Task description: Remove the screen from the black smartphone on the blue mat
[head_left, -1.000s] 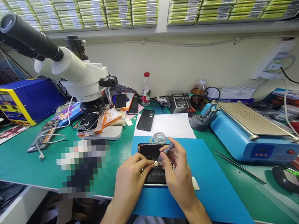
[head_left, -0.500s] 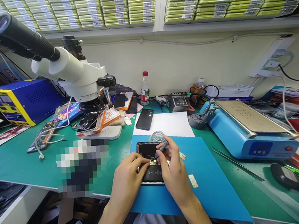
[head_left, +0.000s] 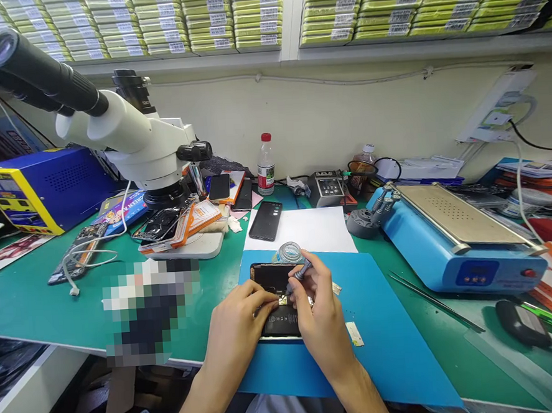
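Right hand (head_left: 320,300) is being held slightly farther left over the opened phone (head_left: 273,276) than a second earlier; more of the lower card (head_left: 354,334) is being exposed to the right of the phone, and an upper card (head_left: 337,288), hidden then, is now being seen too.

Opened phone is being supported on a blue mat (head_left: 387,349), between both hands. Its battery (head_left: 280,323) is being shown in the half nearest the person. Screwdriver (head_left: 302,269) is being gripped between the right thumb and fingers, closed around it; its lower end is being angled down and left toward the phone's middle. Whether the tip is being pressed on anything cannot be told.

Left hand (head_left: 238,311) is being steadied at the phone's left side, fingertips bunched close together beside a small pale part (head_left: 283,300) at the phone's middle; whether anything is being pinched cannot be told.

Just beyond the phone, a round jar (head_left: 289,252) is being kept. Farther beyond, a dark phone cover (head_left: 266,221) is being laid partly over white paper (head_left: 317,229). Well left of and beyond the phone, a microscope (head_left: 132,140) is being stood; right of the phone, tweezers (head_left: 437,302) are being rested.
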Tool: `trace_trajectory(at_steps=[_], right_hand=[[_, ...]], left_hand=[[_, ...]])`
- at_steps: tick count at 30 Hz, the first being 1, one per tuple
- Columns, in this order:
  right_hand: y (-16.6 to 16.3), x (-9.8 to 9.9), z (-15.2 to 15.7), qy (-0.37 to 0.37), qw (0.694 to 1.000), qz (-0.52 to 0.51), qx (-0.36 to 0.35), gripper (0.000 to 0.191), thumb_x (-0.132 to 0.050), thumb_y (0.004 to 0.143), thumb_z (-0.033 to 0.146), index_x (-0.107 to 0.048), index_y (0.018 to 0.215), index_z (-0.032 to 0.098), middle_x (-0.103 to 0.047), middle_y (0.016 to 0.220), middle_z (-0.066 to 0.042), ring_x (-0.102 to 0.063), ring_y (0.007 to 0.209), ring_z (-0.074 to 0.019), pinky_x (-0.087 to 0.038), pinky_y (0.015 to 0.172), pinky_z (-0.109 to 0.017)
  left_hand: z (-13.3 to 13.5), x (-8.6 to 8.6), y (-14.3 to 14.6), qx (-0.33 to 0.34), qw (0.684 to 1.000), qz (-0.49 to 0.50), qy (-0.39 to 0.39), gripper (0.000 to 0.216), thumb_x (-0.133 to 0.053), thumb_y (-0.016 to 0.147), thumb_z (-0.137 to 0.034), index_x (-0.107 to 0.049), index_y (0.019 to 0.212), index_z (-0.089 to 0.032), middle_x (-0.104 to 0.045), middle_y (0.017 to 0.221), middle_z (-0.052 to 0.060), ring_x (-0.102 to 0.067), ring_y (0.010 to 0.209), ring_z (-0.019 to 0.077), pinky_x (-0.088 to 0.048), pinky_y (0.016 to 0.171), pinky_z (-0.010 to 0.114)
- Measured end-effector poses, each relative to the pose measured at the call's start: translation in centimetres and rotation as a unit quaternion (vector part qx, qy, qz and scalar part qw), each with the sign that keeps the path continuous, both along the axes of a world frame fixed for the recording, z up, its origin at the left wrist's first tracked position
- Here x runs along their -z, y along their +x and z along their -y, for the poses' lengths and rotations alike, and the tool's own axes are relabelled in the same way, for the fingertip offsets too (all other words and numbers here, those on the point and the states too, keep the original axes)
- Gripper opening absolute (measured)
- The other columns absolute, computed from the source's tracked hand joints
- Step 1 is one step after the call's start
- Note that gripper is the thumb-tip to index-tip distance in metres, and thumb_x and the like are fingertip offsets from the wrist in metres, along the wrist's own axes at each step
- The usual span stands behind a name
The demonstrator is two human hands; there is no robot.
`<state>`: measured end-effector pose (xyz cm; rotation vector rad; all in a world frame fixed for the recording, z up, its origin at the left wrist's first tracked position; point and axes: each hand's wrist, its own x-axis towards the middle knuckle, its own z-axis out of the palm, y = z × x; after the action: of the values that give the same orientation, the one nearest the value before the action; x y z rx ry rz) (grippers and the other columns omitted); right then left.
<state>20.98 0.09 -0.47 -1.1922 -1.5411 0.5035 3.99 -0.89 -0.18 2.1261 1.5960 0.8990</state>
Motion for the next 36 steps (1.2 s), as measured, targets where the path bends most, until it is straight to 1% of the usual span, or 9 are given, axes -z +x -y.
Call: trace_trajectory(at_steps=[7, 12, 15, 19, 23, 26, 29, 31, 36], right_hand=[[0.1, -0.2, 0.4, 0.026, 0.996, -0.059, 0.057, 0.046, -0.057, 0.109, 0.033, -0.046, 0.154, 0.027, -0.073, 0.121, -0.010, -0.077, 0.099, -0.0212, -0.067, 0.075, -0.034], [0.1, -0.8, 0.6, 0.042, 0.991, -0.106, 0.069, 0.045, -0.058, 0.108, 0.031, -0.047, 0.151, 0.026, -0.075, 0.111, -0.008, -0.077, 0.095, -0.0214, -0.066, 0.071, -0.033], [0.0, -1.2, 0.7, 0.058, 0.987, -0.128, 0.080, 0.044, -0.059, 0.108, 0.031, -0.046, 0.150, 0.027, -0.074, 0.108, -0.006, -0.076, 0.091, -0.0204, -0.065, 0.069, -0.033], [0.5, -1.8, 0.9, 0.100, 0.973, -0.169, 0.122, 0.044, -0.061, 0.107, 0.031, -0.045, 0.148, 0.028, -0.071, 0.110, -0.007, -0.075, 0.089, -0.0203, -0.063, 0.067, -0.032], [4.2, -2.9, 1.5, 0.137, 0.951, -0.207, 0.184, 0.047, -0.066, 0.104, 0.034, -0.047, 0.146, 0.029, -0.070, 0.106, -0.005, -0.068, 0.072, -0.0162, -0.060, 0.064, -0.033], [9.1, -3.4, 2.1, 0.122, 0.939, -0.214, 0.241, 0.051, -0.072, 0.100, 0.039, -0.049, 0.144, 0.027, -0.070, 0.104, -0.004, -0.064, 0.064, -0.0148, -0.058, 0.060, -0.032], [13.7, -3.1, 2.6, 0.051, 0.936, -0.235, 0.257, 0.062, -0.080, 0.091, 0.044, -0.051, 0.143, 0.025, -0.072, 0.103, -0.005, -0.062, 0.060, -0.0144, -0.056, 0.054, -0.031], [15.6, -2.4, 2.7, 0.037, 0.927, -0.263, 0.264, 0.068, -0.083, 0.087, 0.047, -0.051, 0.143, 0.024, -0.072, 0.101, -0.005, -0.060, 0.059, -0.0138, -0.053, 0.050, -0.029], [16.6, -0.9, 2.7, 0.028, 0.923, -0.290, 0.252, 0.070, -0.080, 0.088, 0.053, -0.049, 0.144, 0.024, -0.071, 0.101, -0.003, -0.062, 0.061, -0.0139, -0.053, 0.052, -0.028]], left_hand=[[-0.1, -0.2, 0.2, 0.042, 0.989, -0.119, 0.073, 0.013, -0.065, 0.105, -0.018, -0.077, 0.102, -0.021, -0.075, 0.099, 0.002, -0.075, 0.086, 0.0212, -0.055, 0.075, 0.033], [-0.4, -0.4, 0.2, 0.074, 0.973, -0.193, 0.107, 0.015, -0.061, 0.108, -0.019, -0.076, 0.105, -0.019, -0.072, 0.096, 0.005, -0.075, 0.081, 0.0228, -0.057, 0.071, 0.034], [-0.5, -0.2, 0.2, 0.079, 0.973, -0.186, 0.115, 0.015, -0.058, 0.109, -0.018, -0.073, 0.105, -0.019, -0.072, 0.099, 0.005, -0.075, 0.082, 0.0220, -0.057, 0.072, 0.033], [-0.4, 0.0, 0.0, 0.066, 0.982, -0.129, 0.119, 0.016, -0.054, 0.111, -0.020, -0.068, 0.104, -0.020, -0.072, 0.103, 0.003, -0.076, 0.086, 0.0193, -0.056, 0.072, 0.030], [0.2, -1.3, 0.1, 0.079, 0.987, -0.056, 0.125, 0.017, -0.051, 0.113, -0.025, -0.066, 0.105, -0.022, -0.072, 0.105, 0.001, -0.075, 0.087, 0.0164, -0.053, 0.072, 0.028], [0.3, -3.2, 1.2, 0.136, 0.981, -0.033, 0.138, 0.017, -0.052, 0.114, -0.028, -0.066, 0.106, -0.024, -0.071, 0.104, 0.000, -0.072, 0.084, 0.0142, -0.051, 0.070, 0.027], [-0.4, -4.9, 3.7, 0.230, 0.952, -0.069, 0.188, 0.019, -0.050, 0.114, -0.026, -0.067, 0.106, -0.023, -0.072, 0.102, 0.001, -0.071, 0.085, 0.0145, -0.052, 0.071, 0.027], [-1.3, -5.5, 6.0, 0.280, 0.926, -0.114, 0.228, 0.021, -0.051, 0.113, -0.025, -0.068, 0.102, -0.023, -0.072, 0.097, 0.002, -0.070, 0.086, 0.0169, -0.051, 0.071, 0.030], [-2.9, -5.1, 12.2, 0.390, 0.835, -0.247, 0.299, 0.017, -0.057, 0.111, -0.026, -0.068, 0.099, -0.020, -0.068, 0.096, 0.005, -0.063, 0.085, 0.0207, -0.042, 0.066, 0.035]])
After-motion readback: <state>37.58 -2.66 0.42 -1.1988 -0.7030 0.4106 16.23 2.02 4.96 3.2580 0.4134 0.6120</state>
